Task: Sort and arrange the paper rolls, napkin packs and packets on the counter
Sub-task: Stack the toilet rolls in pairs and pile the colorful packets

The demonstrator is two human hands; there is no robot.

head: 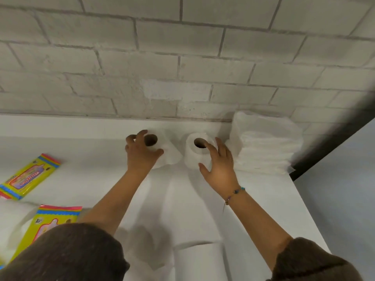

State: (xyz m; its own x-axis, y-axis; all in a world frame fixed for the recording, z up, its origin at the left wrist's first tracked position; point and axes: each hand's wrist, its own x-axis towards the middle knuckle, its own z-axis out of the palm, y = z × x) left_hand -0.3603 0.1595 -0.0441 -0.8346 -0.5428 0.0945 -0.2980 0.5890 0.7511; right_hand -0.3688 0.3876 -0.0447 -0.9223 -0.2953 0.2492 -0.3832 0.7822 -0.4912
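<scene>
Two white paper rolls stand upright side by side at the back of the white counter (81, 151), near the brick wall. My left hand (140, 153) grips the left roll (162, 151), fingers over its top by the core hole. My right hand (219, 161) rests against the right roll (192, 157) with fingers spread, one fingertip at the core hole. A stack of white napkin packs (263, 147) stands right of the rolls. Two yellow packets with rainbow edges lie at the left, one (28, 177) farther back, one (50, 222) nearer me.
More white paper rolls (198, 260) lie at the counter's near edge between my arms, and others (12, 226) sit at the far left under the near packet. The counter ends at the right (300, 199) beside a dark frame (332, 147).
</scene>
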